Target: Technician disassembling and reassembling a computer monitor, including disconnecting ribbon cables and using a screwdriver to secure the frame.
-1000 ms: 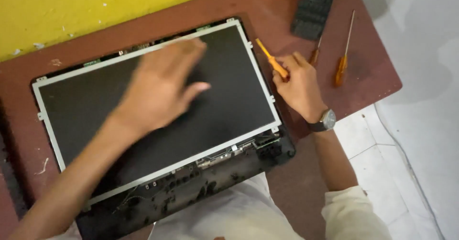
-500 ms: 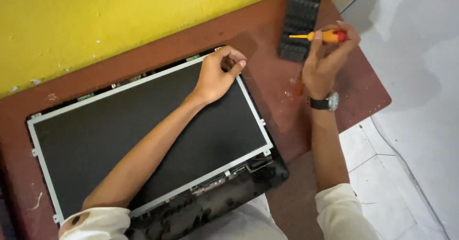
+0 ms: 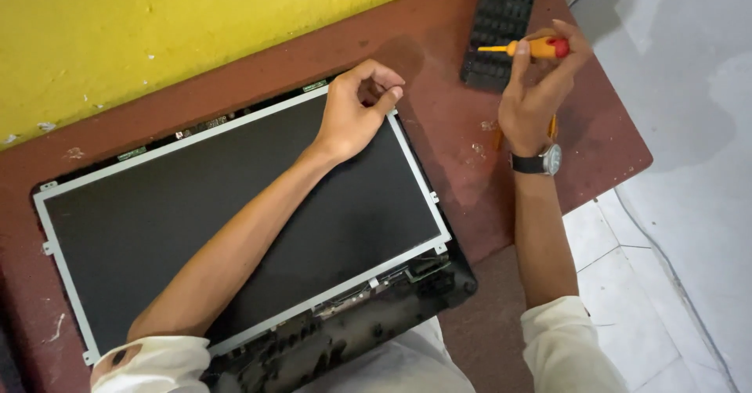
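A bare display panel, a dark glass sheet in a thin silvery metal frame, is laid flat on the reddish-brown table, over a black rear housing that shows at the panel's 5 o'clock edge. The left hand is set at the panel's 1 o'clock corner, its grip pressed together, thumb against curled fingertips, as if something very small is pinched there; what it is cannot be told. The right hand is raised above the table at about 2 o'clock from the panel, well apart from it, and its grip is closed around a small screwdriver with an orange and red handle, the shaft pointing toward 9 o'clock. A black ribbed tray lies just beyond that hand, and a second orange-handled tool is partly hidden behind the wrist, above the watch. The panel is judged to be light but fragile: thin, wide, likely to flex and crack if lifted by one corner, and smooth enough on its face to slip and mark. It is best taken by the metal frame along two opposite edges, kept level, with no pressure placed on the dark surface and with care for the exposed circuitry along the lower edge.
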